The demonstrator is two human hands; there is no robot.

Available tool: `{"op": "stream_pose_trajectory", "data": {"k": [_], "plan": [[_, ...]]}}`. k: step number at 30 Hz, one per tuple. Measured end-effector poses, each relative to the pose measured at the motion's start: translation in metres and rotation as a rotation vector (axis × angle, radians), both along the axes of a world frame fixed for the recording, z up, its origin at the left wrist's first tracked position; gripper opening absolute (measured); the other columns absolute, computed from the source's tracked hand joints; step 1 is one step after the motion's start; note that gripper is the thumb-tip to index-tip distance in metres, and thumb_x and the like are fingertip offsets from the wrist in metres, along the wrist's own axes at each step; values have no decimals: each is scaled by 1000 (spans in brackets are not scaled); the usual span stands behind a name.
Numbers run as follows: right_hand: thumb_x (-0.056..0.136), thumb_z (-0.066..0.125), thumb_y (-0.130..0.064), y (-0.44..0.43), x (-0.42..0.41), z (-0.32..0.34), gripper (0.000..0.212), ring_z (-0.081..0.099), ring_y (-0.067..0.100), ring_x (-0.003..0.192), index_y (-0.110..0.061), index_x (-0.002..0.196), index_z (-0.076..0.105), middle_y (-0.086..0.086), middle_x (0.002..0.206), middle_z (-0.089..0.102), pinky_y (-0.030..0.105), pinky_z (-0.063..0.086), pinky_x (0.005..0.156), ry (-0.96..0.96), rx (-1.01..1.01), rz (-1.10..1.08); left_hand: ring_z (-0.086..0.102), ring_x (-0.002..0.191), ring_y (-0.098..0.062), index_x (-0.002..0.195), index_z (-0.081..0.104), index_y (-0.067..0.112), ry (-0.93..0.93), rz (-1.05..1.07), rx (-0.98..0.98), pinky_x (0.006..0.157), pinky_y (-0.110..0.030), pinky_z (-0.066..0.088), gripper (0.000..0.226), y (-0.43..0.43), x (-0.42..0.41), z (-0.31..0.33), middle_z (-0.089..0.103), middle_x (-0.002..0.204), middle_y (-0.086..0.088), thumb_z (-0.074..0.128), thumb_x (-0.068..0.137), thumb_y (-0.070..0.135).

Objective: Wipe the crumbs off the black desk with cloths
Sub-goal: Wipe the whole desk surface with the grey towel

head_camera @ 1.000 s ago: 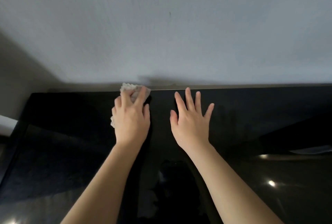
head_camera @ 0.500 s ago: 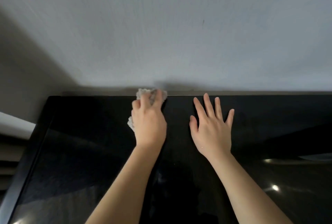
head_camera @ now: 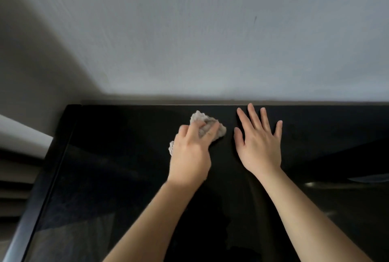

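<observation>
While its fingers curl round a bunched pale cloth (head_camera: 210,121), the left hand (head_camera: 189,154) presses it onto the black worktop (head_camera: 117,156) near the back edge; the grip is narrow, closed on the fabric, a scrap showing at the hand's left side; just beside it, apart from the cloth, the right hand (head_camera: 260,146) lies flat, fingers spread wide, holding nothing, fingertips almost at the back edge; a pale wall (head_camera: 210,40) rises behind.

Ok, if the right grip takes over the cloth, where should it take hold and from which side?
Pinch the bunched lobe of the cloth sticking out past the fingers of the left grip, coming from the right. The left grip covers its near part; the right grip lies flat on the desk just beside that lobe.
</observation>
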State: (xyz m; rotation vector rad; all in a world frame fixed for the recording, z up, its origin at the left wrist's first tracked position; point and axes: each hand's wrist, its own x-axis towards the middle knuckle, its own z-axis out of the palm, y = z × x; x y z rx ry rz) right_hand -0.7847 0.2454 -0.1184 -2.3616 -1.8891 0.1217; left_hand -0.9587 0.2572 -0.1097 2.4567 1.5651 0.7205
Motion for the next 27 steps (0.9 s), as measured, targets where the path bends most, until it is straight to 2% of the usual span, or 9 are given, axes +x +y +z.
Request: {"op": "stream_pose_trajectory", "data": {"k": [2, 5, 12, 14, 16, 18, 23, 25, 27], "plan": [[98, 30, -42, 1, 0, 0, 54, 13, 27, 149, -29, 150, 28, 0, 161, 21, 63, 11, 115, 9, 9, -2, 52, 92, -36, 127, 62, 20, 8, 28, 6, 72, -41, 48, 58, 22, -23, -1, 57, 115, -13, 48, 73, 2], [99, 29, -41, 3, 0, -1, 53, 14, 28, 149, -30, 150, 29, 0, 161, 22, 63, 10, 115, 6, 18, -9, 48, 98, -39, 128, 61, 19, -67, 247, -96, 77, -49, 49, 57, 52, -47, 3, 54, 120, -16, 48, 78, -5], [100, 31, -39, 1, -1, 0, 52, 10, 27, 150, -29, 151, 26, -1, 162, 19, 62, 8, 116, 14, 12, -7, 53, 102, -30, 127, 63, 24, -3, -299, -12, 77, -30, 40, 53, -10, -38, 4, 58, 119, -9, 56, 82, -2], [101, 31, -39, 2, -1, 1, 52, 9, 26, 150, -30, 151, 26, -1, 162, 18, 61, 6, 116, 20, 6, -12, 52, 103, -31, 128, 62, 24, 2, -211, -16, 79, -35, 46, 53, 6, -42, 2, 57, 119, -10, 56, 81, -2], [101, 32, -39, 2, -1, 0, 51, 8, 25, 150, -30, 151, 26, -2, 162, 17, 61, 5, 116, 23, 9, -17, 49, 107, -32, 128, 61, 24, -43, 37, -71, 83, -45, 50, 54, 26, -36, 3, 54, 124, -10, 53, 83, -4], [102, 32, -39, 1, -1, 0, 51, 8, 26, 150, -30, 152, 25, -1, 162, 17, 61, 5, 116, 12, 9, -11, 47, 109, -31, 127, 62, 26, -56, 142, -122, 85, -45, 49, 55, 30, -25, 7, 52, 127, -8, 54, 83, -6], [103, 26, -41, 1, 0, 3, 52, 2, 25, 150, -30, 153, 18, -2, 163, 9, 60, 2, 117, 20, -43, 6, 50, 101, -25, 120, 66, 27, -35, -299, -76, 82, -30, 41, 46, -33, -20, 11, 55, 119, -2, 45, 86, 5], [103, 23, -41, -6, -1, 5, 53, 0, 24, 150, -29, 154, 15, -2, 164, 7, 58, 2, 118, 20, -61, 12, 54, 99, -24, 117, 68, 28, -19, -334, -68, 78, -28, 39, 47, -53, -36, 12, 58, 115, -1, 39, 85, 12], [103, 22, -43, -19, -5, 4, 54, 1, 24, 150, -29, 154, 13, -2, 164, 6, 58, 3, 118, -3, -68, 28, 56, 98, -29, 115, 69, 26, -11, -258, -28, 79, -36, 47, 47, -43, -56, 6, 60, 113, -6, 42, 80, 10]]}}
